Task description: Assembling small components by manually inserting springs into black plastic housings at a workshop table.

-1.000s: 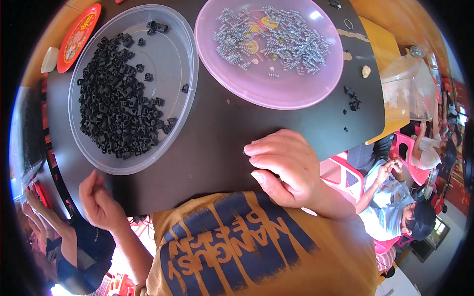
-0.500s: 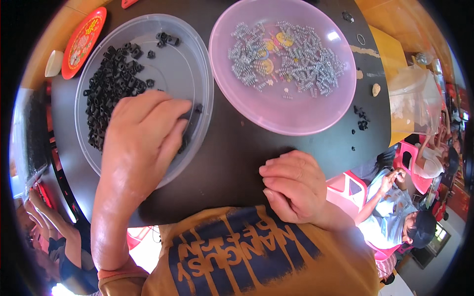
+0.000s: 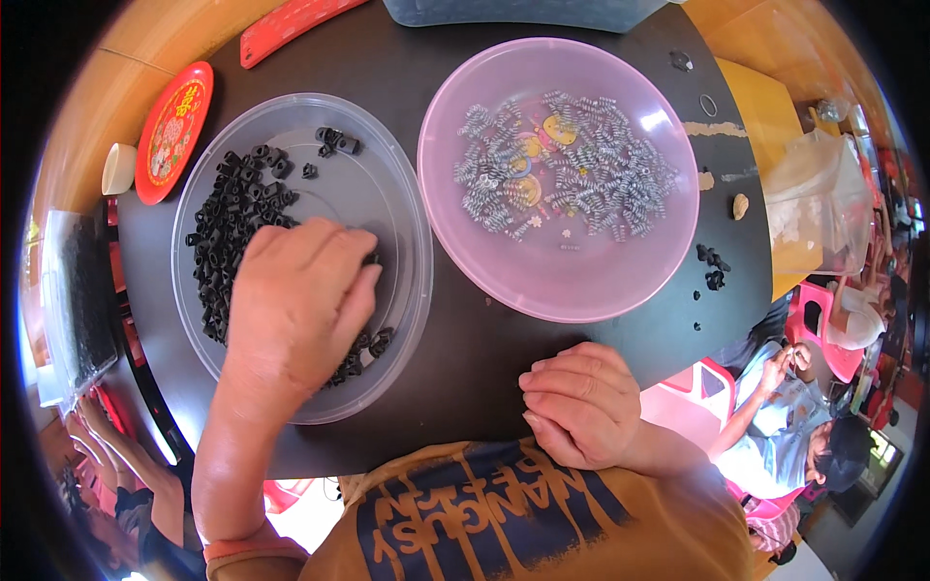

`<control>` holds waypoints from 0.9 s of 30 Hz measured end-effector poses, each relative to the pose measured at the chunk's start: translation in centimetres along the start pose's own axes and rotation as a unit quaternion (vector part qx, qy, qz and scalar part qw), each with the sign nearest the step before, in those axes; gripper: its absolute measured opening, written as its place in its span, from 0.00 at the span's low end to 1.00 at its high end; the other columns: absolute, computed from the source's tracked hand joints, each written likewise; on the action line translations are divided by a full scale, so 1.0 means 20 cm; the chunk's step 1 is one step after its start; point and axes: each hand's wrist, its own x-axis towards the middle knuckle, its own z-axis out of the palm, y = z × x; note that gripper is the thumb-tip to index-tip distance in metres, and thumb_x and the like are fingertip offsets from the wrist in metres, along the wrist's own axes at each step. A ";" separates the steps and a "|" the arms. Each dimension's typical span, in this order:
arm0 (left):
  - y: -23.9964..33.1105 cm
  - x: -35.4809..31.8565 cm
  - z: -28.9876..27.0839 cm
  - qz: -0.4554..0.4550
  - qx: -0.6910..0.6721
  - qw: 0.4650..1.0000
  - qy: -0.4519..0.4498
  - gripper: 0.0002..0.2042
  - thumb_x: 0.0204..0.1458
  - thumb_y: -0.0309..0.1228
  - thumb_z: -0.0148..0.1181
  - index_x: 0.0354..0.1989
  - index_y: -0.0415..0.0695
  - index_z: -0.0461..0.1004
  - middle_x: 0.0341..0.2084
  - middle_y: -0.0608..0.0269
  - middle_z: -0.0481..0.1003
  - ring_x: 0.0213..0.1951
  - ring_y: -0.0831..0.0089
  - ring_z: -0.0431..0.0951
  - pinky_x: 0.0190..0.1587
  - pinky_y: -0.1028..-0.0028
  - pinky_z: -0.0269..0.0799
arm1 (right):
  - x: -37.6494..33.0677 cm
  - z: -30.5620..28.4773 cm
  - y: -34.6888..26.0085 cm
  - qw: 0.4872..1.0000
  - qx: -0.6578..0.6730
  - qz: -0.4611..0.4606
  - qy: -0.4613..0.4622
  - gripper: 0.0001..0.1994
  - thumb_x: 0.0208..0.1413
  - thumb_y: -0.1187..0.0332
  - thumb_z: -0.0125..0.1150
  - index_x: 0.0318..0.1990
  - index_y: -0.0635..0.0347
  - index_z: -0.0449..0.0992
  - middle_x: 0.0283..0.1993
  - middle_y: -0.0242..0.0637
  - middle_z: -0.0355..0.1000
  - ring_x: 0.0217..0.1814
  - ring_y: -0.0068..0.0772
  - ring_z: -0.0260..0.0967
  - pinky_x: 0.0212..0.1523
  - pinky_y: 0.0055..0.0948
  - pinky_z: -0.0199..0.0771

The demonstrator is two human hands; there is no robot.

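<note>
My left hand (image 3: 300,300) reaches over a clear round basin (image 3: 412,315), with its fingers closed in a pinch. A dark bit shows between its thumb and forefinger, which looks like one of the small black plastic parts. Many such black plastic parts (image 3: 228,213) are heaped along the basin's left side, and a few lie apart near its far and near rims. My right hand (image 3: 583,405) rests curled at the table's near edge, in front of a pink basin (image 3: 552,290). Whatever its fingers hold, if anything, is hidden. Many small metal springs (image 3: 630,184) lie in the pink basin.
A red patterned tray (image 3: 174,136) and a white cup (image 3: 119,168) stand far left. Behind are a red strip (image 3: 291,29) and a blue-grey container (image 3: 523,12). Loose black pieces (image 3: 714,266) and a tan lump (image 3: 740,206) lie right. Another person (image 3: 775,416) sits lower right.
The view has tilted, so the table and basins sit lower in the picture. My left fingers have closed near a loose black part. My right hand stays curled in place.
</note>
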 end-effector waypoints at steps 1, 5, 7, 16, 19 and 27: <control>-0.02 0.01 -0.01 0.003 -0.003 1.000 0.009 0.08 0.43 0.24 0.61 0.34 0.41 0.73 0.27 0.59 0.71 0.29 0.60 0.72 0.36 0.66 0.65 | 0.00 0.00 0.00 1.000 -0.004 -0.001 0.001 0.10 0.38 0.74 0.67 0.31 0.61 0.76 0.36 0.39 0.76 0.37 0.37 0.74 0.40 0.33 0.72; -0.08 0.12 -0.03 -0.034 0.008 0.998 0.060 0.07 0.46 0.24 0.59 0.34 0.40 0.73 0.28 0.57 0.71 0.31 0.58 0.72 0.37 0.65 0.66 | 0.00 0.00 0.00 1.000 -0.007 -0.006 0.008 0.10 0.37 0.74 0.68 0.31 0.62 0.76 0.35 0.39 0.76 0.37 0.37 0.74 0.40 0.33 0.73; -0.13 0.17 0.00 -0.034 0.044 0.992 0.111 0.07 0.47 0.25 0.58 0.35 0.40 0.74 0.30 0.58 0.72 0.31 0.57 0.72 0.38 0.65 0.66 | 0.00 0.01 0.00 1.000 -0.003 -0.008 0.010 0.10 0.37 0.74 0.67 0.31 0.62 0.76 0.35 0.39 0.76 0.37 0.37 0.73 0.40 0.34 0.73; -0.19 0.17 0.02 -0.010 0.138 0.989 0.045 0.07 0.48 0.27 0.58 0.35 0.41 0.74 0.31 0.59 0.71 0.32 0.58 0.71 0.39 0.64 0.66 | 0.01 0.01 -0.01 1.000 0.013 -0.003 0.009 0.10 0.38 0.75 0.67 0.32 0.62 0.76 0.35 0.39 0.75 0.37 0.38 0.73 0.39 0.34 0.72; -0.07 0.13 -0.04 -0.056 0.032 0.996 0.064 0.07 0.46 0.25 0.59 0.34 0.41 0.74 0.30 0.58 0.71 0.29 0.60 0.71 0.34 0.67 0.67 | 0.01 -0.02 0.00 0.998 0.058 0.025 -0.001 0.10 0.40 0.75 0.66 0.33 0.62 0.76 0.35 0.39 0.75 0.36 0.38 0.74 0.39 0.34 0.72; 0.36 -0.09 -0.10 0.049 -0.263 0.961 0.068 0.14 0.33 0.23 0.66 0.33 0.38 0.77 0.25 0.59 0.72 0.22 0.68 0.69 0.25 0.72 0.63 | 0.14 -0.03 -0.07 0.903 0.404 0.149 -0.020 0.14 0.54 0.75 0.60 0.46 0.70 0.70 0.49 0.48 0.71 0.49 0.38 0.72 0.50 0.33 0.70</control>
